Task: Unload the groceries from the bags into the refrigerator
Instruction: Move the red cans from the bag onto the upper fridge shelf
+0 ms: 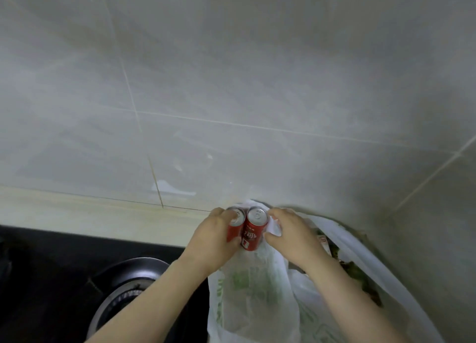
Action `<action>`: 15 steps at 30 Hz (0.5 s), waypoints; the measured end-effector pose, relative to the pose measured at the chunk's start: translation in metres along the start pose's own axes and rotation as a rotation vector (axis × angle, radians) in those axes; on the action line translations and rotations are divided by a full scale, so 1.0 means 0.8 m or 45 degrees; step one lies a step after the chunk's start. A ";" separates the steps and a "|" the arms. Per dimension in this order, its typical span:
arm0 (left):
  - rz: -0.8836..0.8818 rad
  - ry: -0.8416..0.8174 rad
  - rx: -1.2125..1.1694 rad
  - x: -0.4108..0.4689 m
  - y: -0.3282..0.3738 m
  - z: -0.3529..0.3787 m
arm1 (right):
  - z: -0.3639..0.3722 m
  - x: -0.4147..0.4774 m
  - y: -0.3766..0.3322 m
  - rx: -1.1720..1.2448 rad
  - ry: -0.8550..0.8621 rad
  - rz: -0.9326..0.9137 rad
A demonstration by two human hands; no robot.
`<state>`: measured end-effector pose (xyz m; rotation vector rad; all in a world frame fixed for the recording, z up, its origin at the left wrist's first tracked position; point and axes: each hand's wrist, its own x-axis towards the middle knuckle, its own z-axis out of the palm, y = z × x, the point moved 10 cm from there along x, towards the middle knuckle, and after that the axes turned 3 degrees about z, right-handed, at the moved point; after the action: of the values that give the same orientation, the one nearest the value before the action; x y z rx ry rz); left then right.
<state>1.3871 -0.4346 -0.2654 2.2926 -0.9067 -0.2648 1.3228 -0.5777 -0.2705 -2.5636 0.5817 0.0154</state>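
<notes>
Two red soda cans point(251, 230) with silver tops stand upright side by side, just above a white plastic bag with green print point(253, 291). My left hand point(215, 242) wraps around the left can and presses against the second one. My right hand point(291, 235) grips the bag's upper edge right beside the right can, fingers curled on the thin plastic. A second white bag point(360, 255) lies open to the right, with leafy greens point(360, 275) and a packet inside. The refrigerator is not in view.
A black stove top point(51, 278) with a round burner point(123, 286) sits at the lower left, touching the bags' side. A pale counter ledge point(77, 211) runs behind it. Grey tiled walls point(231, 85) meet in a corner at the right.
</notes>
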 end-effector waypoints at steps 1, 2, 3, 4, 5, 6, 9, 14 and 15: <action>-0.002 0.009 0.005 0.005 -0.003 0.004 | 0.005 0.005 0.003 0.013 -0.001 -0.004; -0.004 0.019 0.014 0.010 -0.006 0.006 | 0.010 0.010 0.006 0.030 -0.001 -0.004; -0.009 0.026 0.027 0.015 -0.009 0.009 | 0.014 0.014 0.009 0.047 0.003 -0.004; -0.014 0.034 0.038 0.020 -0.013 0.012 | 0.019 0.019 0.011 0.064 0.007 -0.001; -0.019 0.041 0.043 0.023 -0.016 0.014 | 0.023 0.023 0.013 0.071 0.010 0.001; -0.024 0.055 0.046 0.027 -0.020 0.016 | 0.027 0.026 0.015 0.075 0.014 0.000; -0.050 0.085 0.068 0.036 -0.031 0.021 | 0.037 0.035 0.020 0.092 0.016 0.001; -0.041 0.076 0.092 0.045 -0.040 0.034 | 0.052 0.051 0.023 0.074 -0.006 0.015; -0.038 0.072 0.089 0.047 -0.042 0.036 | 0.054 0.054 0.023 0.070 -0.014 0.019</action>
<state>1.4214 -0.4563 -0.3072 2.3673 -0.8662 -0.1830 1.3591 -0.5884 -0.3221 -2.5042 0.5892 0.0181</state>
